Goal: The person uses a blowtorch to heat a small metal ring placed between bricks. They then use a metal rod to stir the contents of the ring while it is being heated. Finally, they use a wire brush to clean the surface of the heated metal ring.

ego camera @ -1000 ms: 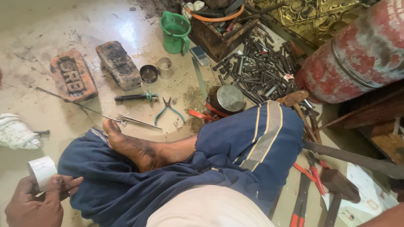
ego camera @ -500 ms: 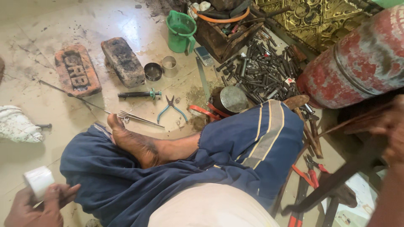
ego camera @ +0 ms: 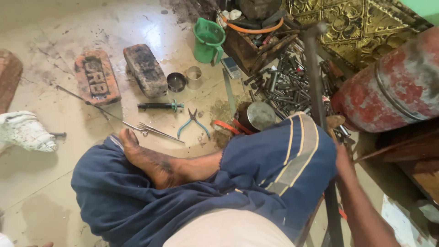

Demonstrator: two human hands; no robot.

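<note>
Long dark metal bar (ego camera: 315,82) stands blurred at right, rising from near edge toward far tool pile (ego camera: 283,84). Right hand (ego camera: 342,153) alongside it, fingers hidden: grip cannot be told. Left hand (ego camera: 39,245) cut off at near-left edge.

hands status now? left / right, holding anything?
Left hand: only fingertips show at the bottom edge; cannot tell.
Right hand: mostly hidden behind the knee, at a long dark metal bar; grip unclear.

The left hand (ego camera: 39,244) with its white tape roll is slipping out at the bottom left corner, only fingertips showing. The right hand (ego camera: 342,153) is swinging a long dark metal bar (ego camera: 315,91) upright beside the blue-clad knee (ego camera: 283,155).
</note>
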